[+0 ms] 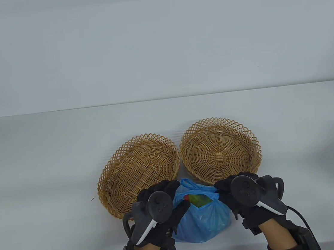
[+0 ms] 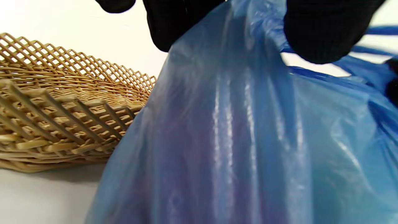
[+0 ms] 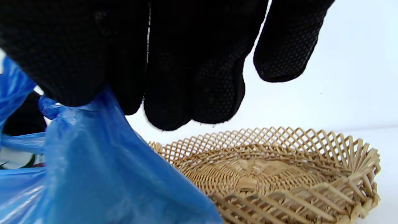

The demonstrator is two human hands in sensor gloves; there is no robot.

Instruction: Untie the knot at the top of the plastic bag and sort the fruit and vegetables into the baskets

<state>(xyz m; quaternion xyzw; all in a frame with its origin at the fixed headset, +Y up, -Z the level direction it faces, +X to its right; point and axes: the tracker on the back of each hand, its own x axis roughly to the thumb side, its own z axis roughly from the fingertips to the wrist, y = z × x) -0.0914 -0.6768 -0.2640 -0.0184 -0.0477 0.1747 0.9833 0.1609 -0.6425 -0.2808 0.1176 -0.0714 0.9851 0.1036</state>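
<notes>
A blue plastic bag (image 1: 203, 221) sits near the table's front edge, just in front of two wicker baskets. Its top is parted, and red and green produce (image 1: 197, 200) shows through the gap. My left hand (image 1: 163, 196) pinches the bag's left top edge; the left wrist view shows the blue bag (image 2: 236, 140) hanging from the fingers (image 2: 323, 34). My right hand (image 1: 227, 189) pinches the right handle (image 1: 214, 194), and the bag (image 3: 93, 168) hangs from the gloved fingers (image 3: 77, 62) in the right wrist view. No knot is visible.
The left wicker basket (image 1: 139, 171) and the right wicker basket (image 1: 220, 150) stand side by side behind the bag, holding nothing. Each also shows close by: the left basket (image 2: 62, 105) and the right basket (image 3: 279, 174). A white table surrounds them.
</notes>
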